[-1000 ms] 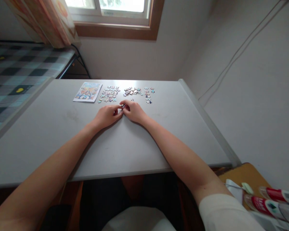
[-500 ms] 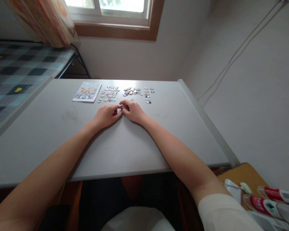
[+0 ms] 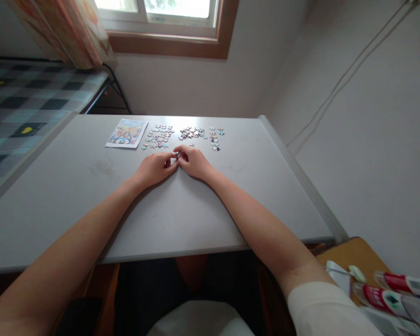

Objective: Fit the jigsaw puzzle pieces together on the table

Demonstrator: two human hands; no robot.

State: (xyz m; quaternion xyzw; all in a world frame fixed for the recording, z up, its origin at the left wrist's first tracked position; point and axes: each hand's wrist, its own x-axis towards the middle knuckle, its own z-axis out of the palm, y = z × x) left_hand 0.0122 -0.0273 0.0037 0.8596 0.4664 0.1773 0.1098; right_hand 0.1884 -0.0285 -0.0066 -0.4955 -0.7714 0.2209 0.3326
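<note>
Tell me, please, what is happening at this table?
A person's bare left hand and bare right hand hold small dark jigsaw pieces between their fingers, at a white rectangular table; how many is unclear. Beyond lie loose multicoloured jigsaw pieces, spread out at left, heaped in the middle, fewer at right. A colourful printed sheet lies farthest left.

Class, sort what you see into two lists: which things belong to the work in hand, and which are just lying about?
Belongs, it seems:
- left hand and right hand, meeting at the held pieces
- loose puzzle pieces
- picture sheet, probably for reference
- white table

Just lying about:
- two red-labelled bottles
- checked bedding
</note>
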